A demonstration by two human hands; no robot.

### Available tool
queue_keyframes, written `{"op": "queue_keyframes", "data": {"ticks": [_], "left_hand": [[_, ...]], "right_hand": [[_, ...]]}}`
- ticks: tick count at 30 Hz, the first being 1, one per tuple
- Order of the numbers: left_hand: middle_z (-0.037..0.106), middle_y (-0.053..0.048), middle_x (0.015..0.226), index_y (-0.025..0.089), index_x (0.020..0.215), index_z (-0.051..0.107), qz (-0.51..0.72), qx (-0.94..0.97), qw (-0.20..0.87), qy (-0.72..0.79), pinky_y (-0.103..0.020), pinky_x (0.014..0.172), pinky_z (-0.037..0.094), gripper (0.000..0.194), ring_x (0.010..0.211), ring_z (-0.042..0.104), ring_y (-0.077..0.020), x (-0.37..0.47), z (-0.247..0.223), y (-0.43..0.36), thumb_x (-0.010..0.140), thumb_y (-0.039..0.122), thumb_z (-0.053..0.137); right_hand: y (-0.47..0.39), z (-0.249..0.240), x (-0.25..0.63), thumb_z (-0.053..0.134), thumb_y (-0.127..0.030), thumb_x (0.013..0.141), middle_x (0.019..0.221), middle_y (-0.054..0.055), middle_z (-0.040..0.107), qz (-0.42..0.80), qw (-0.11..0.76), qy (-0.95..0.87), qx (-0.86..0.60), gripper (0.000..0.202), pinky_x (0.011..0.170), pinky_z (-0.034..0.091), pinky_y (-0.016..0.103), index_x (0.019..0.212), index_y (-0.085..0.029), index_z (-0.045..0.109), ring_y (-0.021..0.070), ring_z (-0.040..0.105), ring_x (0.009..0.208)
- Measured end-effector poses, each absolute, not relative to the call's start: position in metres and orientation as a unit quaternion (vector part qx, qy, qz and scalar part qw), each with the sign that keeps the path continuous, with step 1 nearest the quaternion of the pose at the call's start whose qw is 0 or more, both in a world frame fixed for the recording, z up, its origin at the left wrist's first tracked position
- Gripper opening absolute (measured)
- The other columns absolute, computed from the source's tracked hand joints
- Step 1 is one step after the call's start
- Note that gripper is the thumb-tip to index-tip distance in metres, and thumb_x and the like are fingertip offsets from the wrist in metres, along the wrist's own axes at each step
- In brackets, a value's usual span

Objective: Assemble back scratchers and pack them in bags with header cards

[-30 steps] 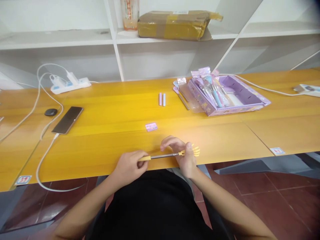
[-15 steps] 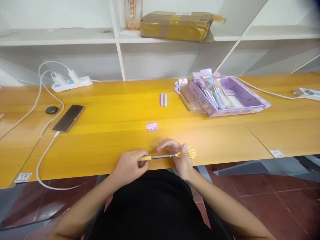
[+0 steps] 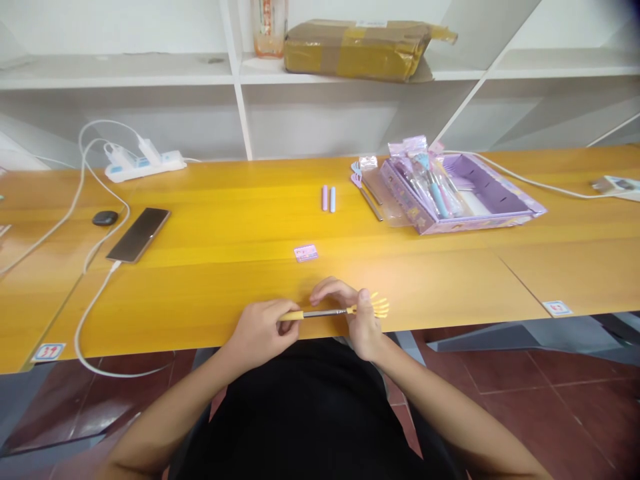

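A yellow back scratcher (image 3: 325, 313) with a metal rod lies level between my hands at the table's front edge. My left hand (image 3: 263, 333) is closed around its yellow handle, whose rear end is hidden in the palm. At the other end, my right hand (image 3: 364, 327) pinches the neck just below the yellow claw head (image 3: 381, 306), thumb on top. Beyond my hands a small pink printed card (image 3: 306, 253) lies flat. Farther back are a purple handle piece (image 3: 325, 198) and a blue one (image 3: 333, 199), side by side.
Two claw-headed metal rods (image 3: 369, 197) lie beside a purple box (image 3: 480, 223) of bagged back scratchers. A phone (image 3: 139, 235) on a white cable, a black mouse-like object (image 3: 105, 218) and a power strip (image 3: 146, 167) are on the left. A taped parcel (image 3: 357, 50) sits on the shelf.
My right hand has come slightly left toward my left hand, and a little less of the metal rod shows between them. The camera view has shifted slightly.
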State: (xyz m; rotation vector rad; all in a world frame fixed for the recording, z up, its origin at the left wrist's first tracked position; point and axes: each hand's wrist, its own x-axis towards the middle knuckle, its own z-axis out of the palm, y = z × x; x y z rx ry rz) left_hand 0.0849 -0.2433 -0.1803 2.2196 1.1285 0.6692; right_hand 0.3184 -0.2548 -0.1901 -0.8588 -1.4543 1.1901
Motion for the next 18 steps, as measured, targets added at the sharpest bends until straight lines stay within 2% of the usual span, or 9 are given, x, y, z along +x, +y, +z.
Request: {"op": "queue_keyframes", "data": {"ticks": [18], "left_hand": [[0.054,0.007,0.067,0.021,0.080,0.057,0.254,0.828,0.271,0.419,-0.025,0.064,0.037,0.015,0.061,0.051,-0.0094,0.0850,-0.1807,-0.2444,0.093,0.015,0.063]], "right_hand": [[-0.2530,-0.1895,0.3239,0.001,-0.066,0.113,0.121,0.010,0.068,0.485,0.437,-0.659,-0.375,0.080,0.114,0.047,0.048,0.120,-0.028,0.072,0.0285,0.062,0.123]]}}
